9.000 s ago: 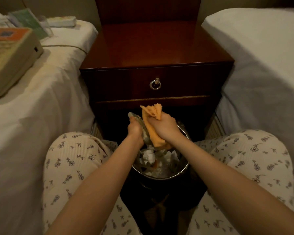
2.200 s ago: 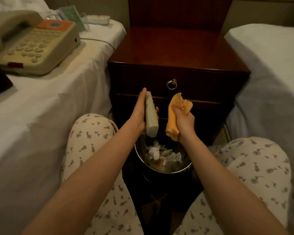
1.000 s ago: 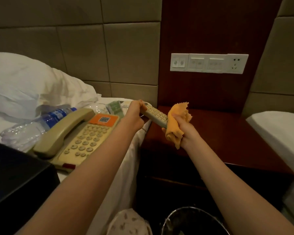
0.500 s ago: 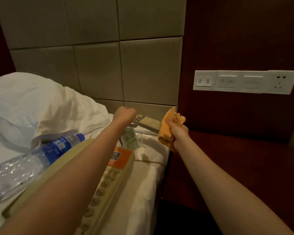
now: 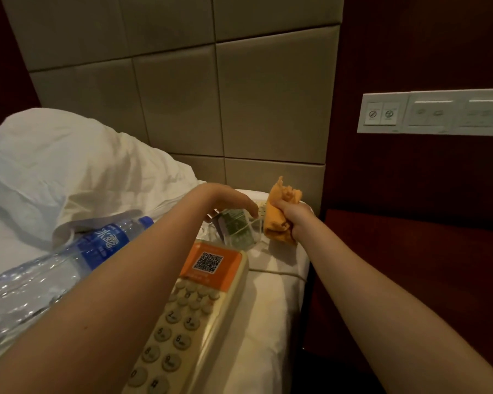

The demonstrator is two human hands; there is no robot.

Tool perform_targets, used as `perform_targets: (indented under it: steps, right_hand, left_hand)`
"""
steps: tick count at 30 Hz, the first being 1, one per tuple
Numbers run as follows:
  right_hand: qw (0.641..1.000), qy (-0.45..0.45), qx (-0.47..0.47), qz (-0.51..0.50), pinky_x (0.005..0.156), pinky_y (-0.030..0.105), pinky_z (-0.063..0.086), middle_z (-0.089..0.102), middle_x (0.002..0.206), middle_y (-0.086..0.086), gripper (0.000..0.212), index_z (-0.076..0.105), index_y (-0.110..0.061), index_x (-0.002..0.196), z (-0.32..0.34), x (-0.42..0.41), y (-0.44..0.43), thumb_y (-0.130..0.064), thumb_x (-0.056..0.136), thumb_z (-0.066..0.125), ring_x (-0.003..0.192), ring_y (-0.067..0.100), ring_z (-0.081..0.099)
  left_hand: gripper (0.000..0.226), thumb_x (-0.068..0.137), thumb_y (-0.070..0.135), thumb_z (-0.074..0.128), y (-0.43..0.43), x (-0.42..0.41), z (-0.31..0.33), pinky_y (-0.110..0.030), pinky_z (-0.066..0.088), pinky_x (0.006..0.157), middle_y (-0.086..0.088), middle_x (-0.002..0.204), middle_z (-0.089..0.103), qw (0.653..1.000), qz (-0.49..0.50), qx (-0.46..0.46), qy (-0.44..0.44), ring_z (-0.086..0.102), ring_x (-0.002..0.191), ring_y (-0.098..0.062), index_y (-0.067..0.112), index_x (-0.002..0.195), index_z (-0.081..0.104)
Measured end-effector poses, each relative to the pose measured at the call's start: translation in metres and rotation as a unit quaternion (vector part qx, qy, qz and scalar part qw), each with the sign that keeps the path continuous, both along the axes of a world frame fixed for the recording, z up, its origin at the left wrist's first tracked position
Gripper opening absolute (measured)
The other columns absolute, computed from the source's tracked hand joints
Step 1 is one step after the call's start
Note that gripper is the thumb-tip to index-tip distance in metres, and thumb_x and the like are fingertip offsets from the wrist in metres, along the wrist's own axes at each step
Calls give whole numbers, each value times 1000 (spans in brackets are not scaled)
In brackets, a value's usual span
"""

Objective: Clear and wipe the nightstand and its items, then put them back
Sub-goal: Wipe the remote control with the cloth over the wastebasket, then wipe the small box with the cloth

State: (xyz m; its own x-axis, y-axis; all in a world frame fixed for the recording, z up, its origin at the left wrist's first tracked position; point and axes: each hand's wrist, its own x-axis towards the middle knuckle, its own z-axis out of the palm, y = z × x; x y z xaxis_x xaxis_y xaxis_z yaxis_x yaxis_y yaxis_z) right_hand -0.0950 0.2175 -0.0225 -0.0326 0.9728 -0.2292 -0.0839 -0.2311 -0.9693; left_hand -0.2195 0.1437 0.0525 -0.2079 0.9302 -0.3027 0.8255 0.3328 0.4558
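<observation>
Left hand (image 5: 225, 199) of ours reaches over the bed (image 5: 271, 294), fingers loosely spread above a clear stand (image 5: 236, 228) holding green cards; whether it touches, we cannot tell. Just right of it, our right hand (image 5: 293, 217) is clenched around the orange cloth (image 5: 279, 220). Nearer us lie the phone (image 5: 191, 317) and a water bottle (image 5: 54, 268); the nightstand (image 5: 410, 265) stands to the right.

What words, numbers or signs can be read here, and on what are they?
"2", "3", "5", "6", "8", "9", "0", "#": keys of the telephone.
QR code, no readable words: orange sticker on the telephone.
White Chinese characters, too blurred to read: blue label of the water bottle.
Two round icons, one crossed out: wall switch panel; its other markings are too faint.
Print on the green card: too small.
</observation>
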Motion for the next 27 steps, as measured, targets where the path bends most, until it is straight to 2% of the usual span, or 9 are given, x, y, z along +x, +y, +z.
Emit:
perform_targets:
  steps: [3, 6, 9, 11, 13, 15, 20, 23, 27]
  right_hand:
    - [1000, 5, -9, 0, 100, 45, 45, 59, 122, 16, 50, 51, -4, 127, 6, -1, 0, -23, 84, 68, 111, 32, 58]
    - [1000, -8, -8, -5, 99, 46, 46, 60, 120, 15, 51, 51, -5, 126, 11, 2, -1, -24, 83, 69, 109, 32, 59]
    - [999, -31, -1, -23, 97, 45, 47, 60, 120, 14, 52, 51, -6, 125, 16, 14, -8, -27, 82, 70, 108, 33, 59]
    - [999, -37, 11, -34, 96, 42, 47, 59, 122, 14, 52, 49, -5, 126, 21, 25, -16, -25, 83, 69, 109, 32, 58]
    - [999, -25, 18, -43, 93, 41, 47, 57, 124, 15, 52, 47, -3, 130, 27, 38, -27, -23, 85, 67, 112, 32, 56]
    - [999, -10, 15, -47, 92, 41, 46, 55, 127, 16, 58, 42, -4, 134, 34, 51, -41, -25, 85, 67, 114, 32, 55]
    - [999, 2, 13, -52, 89, 41, 48, 56, 126, 16, 63, 40, -5, 136, 46, 86, -82, -29, 84, 67, 111, 31, 57]
    - [998, -28, 23, -48, 88, 40, 47, 57, 124, 15, 60, 43, -7, 134, 48, 112, -111, -31, 84, 66, 108, 30, 57]
    - [997, -60, 22, -31, 83, 40, 47, 59, 112, 12, 59, 44, -6, 133, 38, 155, -152, -33, 86, 65, 91, 25, 56]
  left_hand:
    - [55, 84, 37, 65, -5, 2, 1, -31, 45, 91, -11, 124, 57, 999, -21, -21, 43, 56, 101, -22, 8, 127, 47]
    - [53, 83, 28, 69, -9, 7, -3, -30, 47, 85, -12, 120, 62, 997, -28, -8, 70, 62, 105, -25, 4, 125, 48]
    - [53, 74, 28, 77, -12, 11, -8, -31, 51, 84, -11, 101, 62, 995, -14, 41, 94, 63, 91, -24, 3, 116, 56]
    - [50, 69, 29, 81, -13, 13, -6, -30, 52, 76, -7, 91, 59, 992, -7, 79, 99, 60, 80, -21, 3, 106, 60]
    - [44, 67, 31, 82, -18, 18, 0, -26, 50, 65, -7, 88, 57, 989, -7, 112, 99, 57, 75, -20, 5, 96, 60]
    - [42, 68, 34, 80, -26, 26, 9, -27, 46, 65, -7, 89, 54, 985, -14, 138, 101, 55, 78, -19, 7, 91, 57]
    - [52, 72, 35, 77, -49, 59, 21, -24, 45, 60, -7, 94, 56, 982, -63, 159, 76, 55, 83, -19, 1, 108, 61]
    - [50, 72, 33, 77, -66, 84, 18, -26, 46, 65, -7, 94, 57, 979, -102, 160, 78, 54, 84, -19, 1, 108, 64]
    - [41, 71, 29, 78, -94, 118, 7, -25, 46, 65, -7, 93, 62, 973, -159, 163, 49, 56, 84, -18, 4, 103, 68]
